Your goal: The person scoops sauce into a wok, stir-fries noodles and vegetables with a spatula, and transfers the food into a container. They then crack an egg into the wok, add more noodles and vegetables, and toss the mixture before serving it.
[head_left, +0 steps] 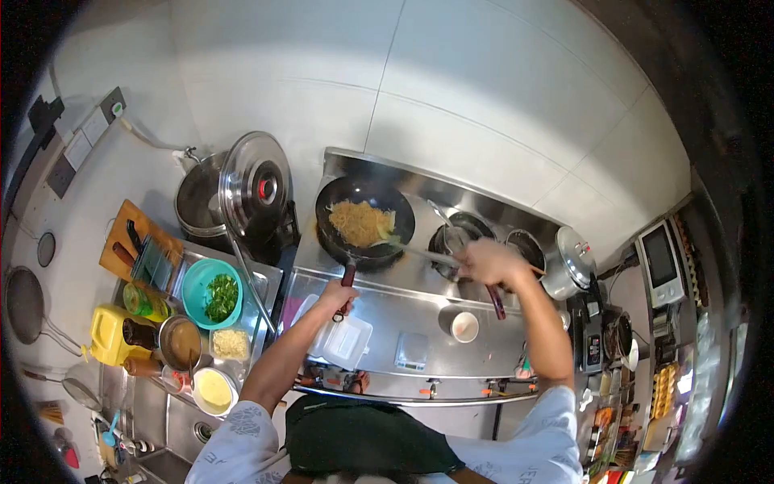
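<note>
My left hand (pixel 337 298) is wrapped round the dark handle of a black wok (pixel 393 196) on the stove. Browned noodles (pixel 359 223) with pale green pieces lie in the wok. In my right hand (pixel 490 263), a little blurred, is a spatula (pixel 429 255), its metal shaft running left and its tip among the food. Behind that hand sits a second dark pan (pixel 473 219) with a metal utensil in it. A dark red handle (pixel 496 302) sticks out below my right hand; its join to the pan is hidden.
Clear plastic containers (pixel 348 340) and a white cup (pixel 463 327) stand on the steel counter. On the left are a turquoise bowl (pixel 193 278) of chopped greens, a yellow jug (pixel 113 335) and a lidded pot (pixel 197 198). At right stands a pressure cooker (pixel 571 262).
</note>
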The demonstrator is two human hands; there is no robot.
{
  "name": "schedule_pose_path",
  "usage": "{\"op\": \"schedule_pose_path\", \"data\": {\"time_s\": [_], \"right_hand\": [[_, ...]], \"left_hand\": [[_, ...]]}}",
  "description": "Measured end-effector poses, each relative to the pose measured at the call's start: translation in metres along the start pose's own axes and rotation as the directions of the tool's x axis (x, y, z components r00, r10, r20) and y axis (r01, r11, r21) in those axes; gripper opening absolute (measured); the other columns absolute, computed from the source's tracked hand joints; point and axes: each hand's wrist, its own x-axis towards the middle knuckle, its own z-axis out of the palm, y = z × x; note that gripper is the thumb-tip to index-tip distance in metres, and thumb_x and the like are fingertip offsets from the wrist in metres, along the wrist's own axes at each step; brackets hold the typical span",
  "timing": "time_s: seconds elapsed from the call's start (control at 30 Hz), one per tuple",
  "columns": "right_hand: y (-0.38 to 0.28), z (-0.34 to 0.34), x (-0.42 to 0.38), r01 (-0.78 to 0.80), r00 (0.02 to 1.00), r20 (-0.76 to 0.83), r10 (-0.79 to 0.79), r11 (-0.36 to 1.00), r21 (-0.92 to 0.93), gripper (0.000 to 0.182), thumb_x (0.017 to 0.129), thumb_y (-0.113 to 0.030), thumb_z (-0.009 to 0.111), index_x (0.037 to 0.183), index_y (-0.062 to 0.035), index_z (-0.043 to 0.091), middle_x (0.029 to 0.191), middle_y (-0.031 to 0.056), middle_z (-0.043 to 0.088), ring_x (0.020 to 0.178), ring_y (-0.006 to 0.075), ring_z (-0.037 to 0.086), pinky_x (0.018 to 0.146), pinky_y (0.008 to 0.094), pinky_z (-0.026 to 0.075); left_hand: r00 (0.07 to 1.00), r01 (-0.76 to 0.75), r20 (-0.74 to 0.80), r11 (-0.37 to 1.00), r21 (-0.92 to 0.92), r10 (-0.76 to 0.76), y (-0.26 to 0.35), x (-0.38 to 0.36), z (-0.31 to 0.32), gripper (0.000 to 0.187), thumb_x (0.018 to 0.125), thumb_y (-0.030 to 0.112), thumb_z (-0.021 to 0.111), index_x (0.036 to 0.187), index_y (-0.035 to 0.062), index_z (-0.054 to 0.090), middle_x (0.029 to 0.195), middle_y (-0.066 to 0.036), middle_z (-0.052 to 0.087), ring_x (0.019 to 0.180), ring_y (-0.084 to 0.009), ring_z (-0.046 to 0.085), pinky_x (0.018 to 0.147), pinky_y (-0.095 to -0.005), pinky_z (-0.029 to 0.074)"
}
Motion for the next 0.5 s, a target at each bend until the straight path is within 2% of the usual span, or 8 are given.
{"op": "schedule_pose_path", "data": {"time_s": [0.03,0.07,0.17,0.27,0.37,0.47,0.5], "right_hand": [[-0.001,-0.017,0.002,0.015,1.0,0.01,-0.014,0.999,-0.034,0.021,0.081,-0.018,0.062,0.094,-0.006,0.073,0.088,0.0218,0.07,0.088,0.0408,0.067,0.077,0.0498,0.052],[0.017,-0.015,0.021,0.076,0.997,-0.003,-0.077,0.993,-0.095,0.022,0.081,-0.019,0.064,0.095,-0.0052,0.073,0.079,0.0209,0.069,0.072,0.0367,0.067,0.067,0.0473,0.052],[0.001,-0.058,0.055,-0.131,0.951,0.271,0.147,0.988,-0.077,0.032,0.08,-0.02,0.068,0.11,-0.0098,0.073,0.064,0.0107,0.063,0.053,0.0215,0.06,0.051,0.0365,0.048],[0.005,-0.061,0.09,-0.161,0.929,0.345,0.133,0.986,0.053,0.04,0.081,-0.017,0.066,0.12,-0.0095,0.07,0.056,0.0025,0.056,0.044,0.0117,0.048,0.041,0.0298,0.04],[0.004,-0.015,0.126,-0.081,0.964,0.266,0.016,0.969,0.235,0.041,0.084,-0.015,0.066,0.123,-0.0039,0.067,0.055,0.0019,0.055,0.042,0.0118,0.049,0.039,0.0314,0.038],[0.012,0.001,0.133,-0.053,0.992,0.13,-0.009,0.881,0.471,0.041,0.087,-0.013,0.063,0.126,-0.0017,0.065,0.054,0.0012,0.053,0.041,0.0104,0.047,0.038,0.0311,0.037],[0.013,-0.009,0.128,-0.056,0.981,0.191,-0.036,0.887,0.458,0.036,0.088,-0.013,0.062,0.121,-0.0004,0.066,0.054,0.001,0.053,0.041,0.01,0.047,0.037,0.0306,0.037]], "left_hand": [[1.0,-0.005,0.008,1.0,0.005,0.005,-0.011,0.0,-0.003,0.017,0.08,0.009,0.069,0.078,0.0031,0.053,0.06,-0.005,0.054,0.044,-0.016,0.054,0.037,-0.034,0.045],[1.0,-0.021,0.014,1.0,0.009,0.021,-0.021,0.006,-0.007,0.017,0.08,0.009,0.069,0.081,0.003,0.053,0.06,-0.005,0.054,0.044,-0.0158,0.054,0.037,-0.0338,0.045],[0.997,-0.056,-0.038,0.993,0.102,0.06,-0.039,0.018,-0.015,0.018,0.081,0.006,0.066,0.092,0.0034,0.052,0.06,-0.005,0.054,0.042,-0.0158,0.053,0.036,-0.0343,0.044],[0.993,-0.074,-0.075,0.977,0.201,0.091,-0.054,0.015,-0.019,0.019,0.08,0.004,0.064,0.094,0.0032,0.051,0.058,-0.007,0.053,0.04,-0.0166,0.053,0.034,-0.0345,0.042],[0.992,-0.069,-0.084,0.969,0.237,0.092,-0.055,0.01,-0.02,0.019,0.08,0.004,0.063,0.094,0.0037,0.05,0.058,-0.006,0.053,0.041,-0.0171,0.054,0.035,-0.0347,0.042],[0.992,-0.048,-0.106,0.969,0.241,0.075,-0.052,0.006,-0.02,0.018,0.08,0.004,0.062,0.093,0.0041,0.05,0.058,-0.006,0.054,0.041,-0.0171,0.053,0.035,-0.0348,0.042],[0.992,-0.056,-0.1,0.97,0.237,0.081,-0.054,0.009,-0.022,0.018,0.08,0.004,0.061,0.093,0.0041,0.05,0.058,-0.006,0.054,0.041,-0.0172,0.053,0.035,-0.0348,0.042]]}}
